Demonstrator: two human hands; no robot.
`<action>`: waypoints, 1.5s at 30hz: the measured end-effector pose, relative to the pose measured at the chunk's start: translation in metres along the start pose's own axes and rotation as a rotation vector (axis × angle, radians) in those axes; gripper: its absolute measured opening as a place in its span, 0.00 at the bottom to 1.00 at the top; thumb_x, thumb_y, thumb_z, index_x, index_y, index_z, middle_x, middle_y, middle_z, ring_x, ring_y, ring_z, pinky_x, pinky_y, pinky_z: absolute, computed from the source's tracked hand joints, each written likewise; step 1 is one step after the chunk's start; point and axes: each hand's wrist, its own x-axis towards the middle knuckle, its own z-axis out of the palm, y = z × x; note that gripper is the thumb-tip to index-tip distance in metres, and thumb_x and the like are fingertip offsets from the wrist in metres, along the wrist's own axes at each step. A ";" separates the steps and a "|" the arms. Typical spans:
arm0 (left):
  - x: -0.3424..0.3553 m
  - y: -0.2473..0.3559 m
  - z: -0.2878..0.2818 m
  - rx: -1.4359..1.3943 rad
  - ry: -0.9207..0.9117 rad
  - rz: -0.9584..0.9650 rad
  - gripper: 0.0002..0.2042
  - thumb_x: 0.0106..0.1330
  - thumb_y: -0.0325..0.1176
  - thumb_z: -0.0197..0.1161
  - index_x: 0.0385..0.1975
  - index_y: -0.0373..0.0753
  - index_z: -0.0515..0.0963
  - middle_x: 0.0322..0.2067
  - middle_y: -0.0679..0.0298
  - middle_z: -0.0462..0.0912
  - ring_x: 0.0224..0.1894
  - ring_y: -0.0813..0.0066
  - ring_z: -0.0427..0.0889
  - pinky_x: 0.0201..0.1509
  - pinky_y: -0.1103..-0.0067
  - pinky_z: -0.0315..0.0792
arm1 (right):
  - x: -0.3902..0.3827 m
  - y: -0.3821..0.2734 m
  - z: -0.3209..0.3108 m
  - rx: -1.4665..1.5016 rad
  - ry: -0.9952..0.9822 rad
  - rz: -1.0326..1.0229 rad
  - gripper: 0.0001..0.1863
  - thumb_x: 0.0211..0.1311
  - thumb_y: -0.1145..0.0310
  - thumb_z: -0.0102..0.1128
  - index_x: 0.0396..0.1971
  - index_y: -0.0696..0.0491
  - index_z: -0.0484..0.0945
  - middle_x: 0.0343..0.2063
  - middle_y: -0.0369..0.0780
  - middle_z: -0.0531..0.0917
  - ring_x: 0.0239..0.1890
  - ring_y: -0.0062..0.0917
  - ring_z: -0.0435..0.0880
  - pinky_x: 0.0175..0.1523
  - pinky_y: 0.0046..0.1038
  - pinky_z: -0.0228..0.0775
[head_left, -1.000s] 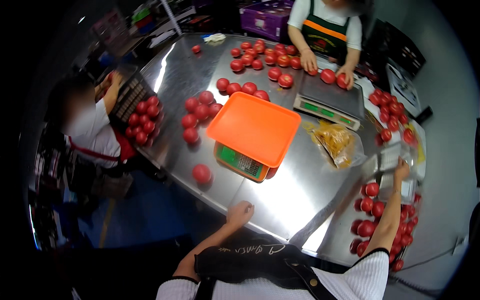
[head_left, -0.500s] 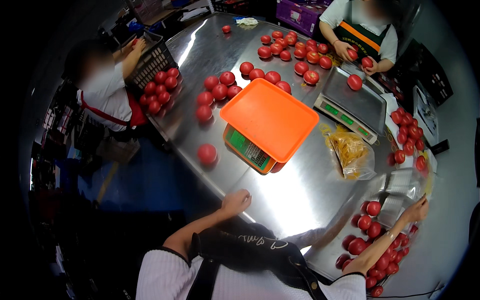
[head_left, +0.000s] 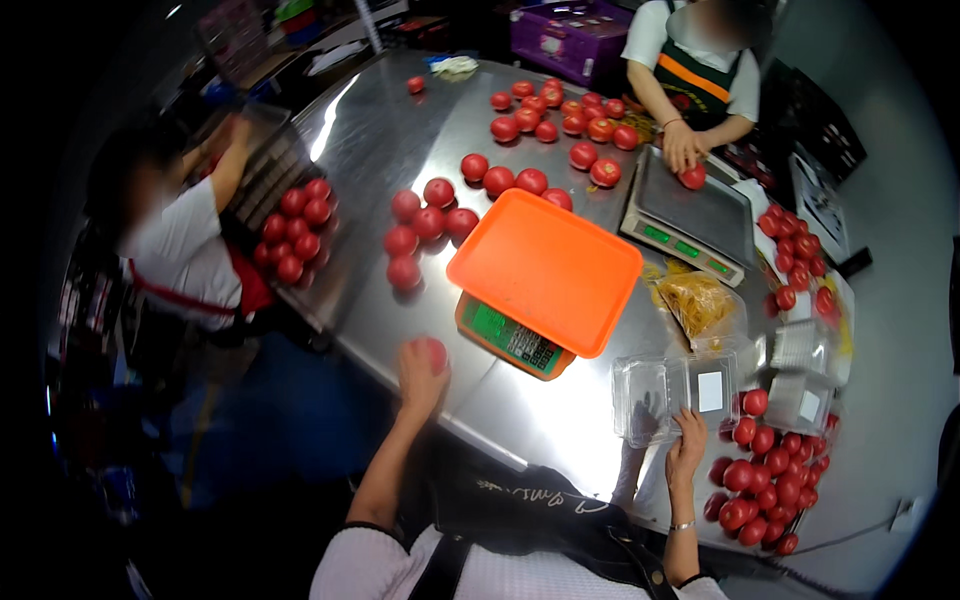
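My left hand point(head_left: 420, 372) is wrapped round a red tomato point(head_left: 436, 352) at the near left edge of the steel table point(head_left: 540, 420). My right hand point(head_left: 685, 445) grips the front edge of an open clear plastic clamshell container point(head_left: 650, 395), which has a white label on one half and lies over the table. An orange tray point(head_left: 543, 270) sits on a scale point(head_left: 505, 335) in the middle. Right of that is a bag of yellow rubber bands point(head_left: 700, 305). Stacks of clear containers point(head_left: 800, 350) and a heap of tomatoes point(head_left: 760, 480) lie at the right.
A co-worker point(head_left: 180, 230) at the left reaches into a black crate point(head_left: 258, 170); tomatoes point(head_left: 295, 225) sit beside it. Another person point(head_left: 690, 80) handles a tomato on a second scale point(head_left: 685, 230) at the back. More tomatoes point(head_left: 530, 115) and a purple crate point(head_left: 565, 40) are behind.
My left hand has moved forward and left and taken hold of the lone tomato. My right hand has moved left from the stacks, bringing an open clamshell with it.
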 end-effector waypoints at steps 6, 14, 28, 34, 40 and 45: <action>0.080 0.001 0.008 -0.210 0.110 0.036 0.37 0.44 0.33 0.72 0.57 0.40 0.63 0.51 0.48 0.63 0.54 0.47 0.65 0.59 0.63 0.63 | 0.081 -0.087 0.020 0.093 0.032 -0.099 0.21 0.45 0.87 0.48 0.41 0.59 0.76 0.45 0.47 0.78 0.48 0.42 0.75 0.54 0.36 0.67; 0.133 -0.002 0.003 -0.243 -0.055 0.205 0.36 0.43 0.33 0.70 0.57 0.40 0.64 0.52 0.48 0.62 0.54 0.45 0.64 0.58 0.61 0.63 | 0.253 -0.149 0.073 0.144 0.084 -0.222 0.17 0.54 0.82 0.50 0.45 0.58 0.74 0.48 0.48 0.76 0.51 0.43 0.75 0.55 0.35 0.66; 0.171 -0.017 -0.028 -0.155 -0.494 0.388 0.35 0.49 0.34 0.70 0.59 0.39 0.62 0.56 0.44 0.58 0.55 0.42 0.63 0.57 0.60 0.66 | 0.527 -0.149 0.312 0.005 -0.209 -0.184 0.29 0.52 0.69 0.60 0.56 0.54 0.63 0.53 0.49 0.69 0.53 0.47 0.72 0.57 0.40 0.66; 0.172 -0.031 -0.013 -0.229 -0.579 0.376 0.36 0.48 0.35 0.71 0.59 0.43 0.63 0.59 0.43 0.55 0.56 0.39 0.61 0.58 0.57 0.65 | 0.627 -0.156 0.396 -0.258 -0.249 -0.085 0.41 0.44 0.71 0.67 0.61 0.43 0.60 0.60 0.43 0.62 0.63 0.41 0.60 0.57 0.58 0.60; 0.226 -0.008 -0.084 -0.304 -0.749 0.416 0.30 0.57 0.36 0.65 0.60 0.41 0.64 0.60 0.49 0.64 0.45 0.47 0.77 0.53 0.68 0.71 | 0.685 -0.151 0.446 -0.236 -0.323 -0.130 0.40 0.43 0.72 0.68 0.60 0.42 0.62 0.58 0.43 0.64 0.56 0.45 0.67 0.59 0.52 0.58; 0.392 -0.009 -0.104 -0.452 -0.588 0.333 0.13 0.57 0.30 0.63 0.42 0.36 0.78 0.33 0.56 0.84 0.34 0.62 0.84 0.42 0.73 0.76 | 0.650 -0.157 0.401 -0.137 -0.563 -0.433 0.31 0.47 0.59 0.66 0.54 0.46 0.69 0.55 0.44 0.66 0.51 0.48 0.71 0.54 0.50 0.67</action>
